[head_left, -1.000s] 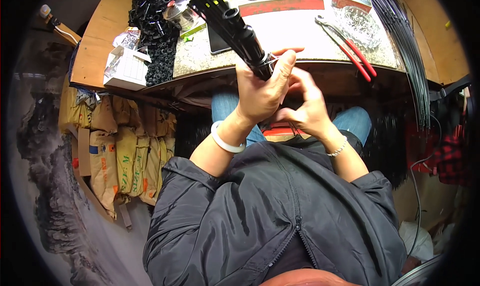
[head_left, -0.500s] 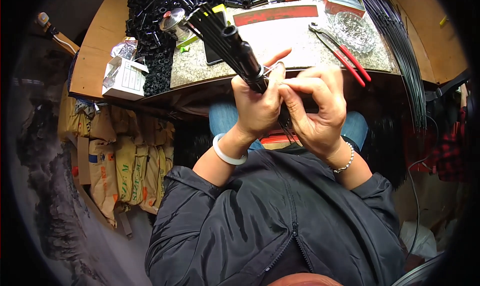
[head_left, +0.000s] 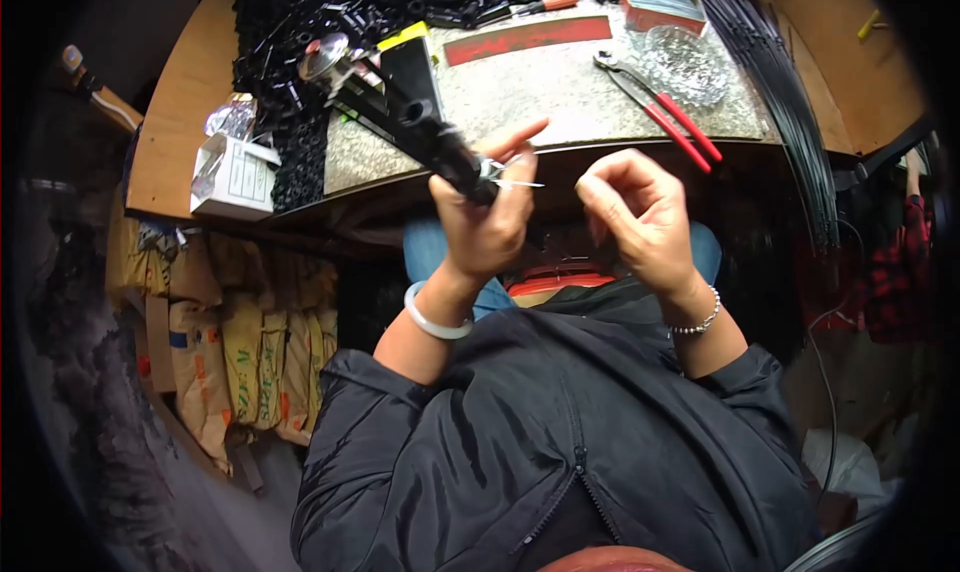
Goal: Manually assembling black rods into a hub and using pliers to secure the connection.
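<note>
My left hand (head_left: pixel 478 224) is closed around a bundle of thin black rods with black tubular fittings (head_left: pixel 425 122), tilted up and away to the left. At the bundle's lower end, a thin pale wire (head_left: pixel 525 184) loops beside the thumb, one end sticking out to the right. The left index finger points outward past it. My right hand (head_left: pixel 645 217) hovers to the right, apart from the wire, fingers curled toward the thumb and nothing visible in them. Red-handled pliers (head_left: pixel 672 122) lie on the bench beyond it.
Black fittings (head_left: pixel 290 72) are heaped at the back and left of the bench (head_left: pixel 560 97). Around the work area are a phone (head_left: pixel 410 72), a red strip (head_left: pixel 525 40), a glass dish (head_left: pixel 685 67), a red tin (head_left: pixel 660 2), a white box (head_left: pixel 235 177) and long black rods (head_left: pixel 800 102).
My right hand has let go of the wire and drawn back to the right. The left hand and bundle have shifted slightly left and down; the wire's end now stands free.
</note>
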`<state>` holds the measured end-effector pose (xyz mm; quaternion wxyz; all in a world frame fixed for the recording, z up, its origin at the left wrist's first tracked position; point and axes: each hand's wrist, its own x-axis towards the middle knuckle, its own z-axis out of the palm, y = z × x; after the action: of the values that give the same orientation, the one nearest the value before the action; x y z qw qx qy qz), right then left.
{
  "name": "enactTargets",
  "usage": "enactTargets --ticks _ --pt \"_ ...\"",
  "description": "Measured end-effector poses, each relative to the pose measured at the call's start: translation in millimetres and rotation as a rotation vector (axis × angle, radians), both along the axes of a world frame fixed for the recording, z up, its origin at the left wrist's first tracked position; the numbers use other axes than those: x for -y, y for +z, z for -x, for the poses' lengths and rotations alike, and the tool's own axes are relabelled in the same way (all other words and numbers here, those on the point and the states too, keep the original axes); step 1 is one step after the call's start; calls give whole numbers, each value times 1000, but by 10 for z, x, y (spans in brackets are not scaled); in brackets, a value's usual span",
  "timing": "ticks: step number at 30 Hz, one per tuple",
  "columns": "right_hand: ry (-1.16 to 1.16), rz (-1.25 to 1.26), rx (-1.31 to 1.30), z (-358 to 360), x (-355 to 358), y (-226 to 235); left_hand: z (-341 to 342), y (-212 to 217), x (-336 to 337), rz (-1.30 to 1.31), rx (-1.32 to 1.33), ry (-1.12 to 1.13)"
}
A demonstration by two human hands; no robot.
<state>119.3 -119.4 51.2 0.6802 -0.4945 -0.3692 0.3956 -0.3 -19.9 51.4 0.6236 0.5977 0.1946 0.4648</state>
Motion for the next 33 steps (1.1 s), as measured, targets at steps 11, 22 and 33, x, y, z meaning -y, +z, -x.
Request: enactTargets --ticks 11,22,33 --pt "-608 339 1621 -1154 -117 -623 68 60 -106 -36 -35 -121" --pt "-280 16 1496 -333 512 558 58 -35 -203 -13 -90 121" --pt "-269 -33 1792 -203 522 732 71 -14 -149 -19 -98 49"
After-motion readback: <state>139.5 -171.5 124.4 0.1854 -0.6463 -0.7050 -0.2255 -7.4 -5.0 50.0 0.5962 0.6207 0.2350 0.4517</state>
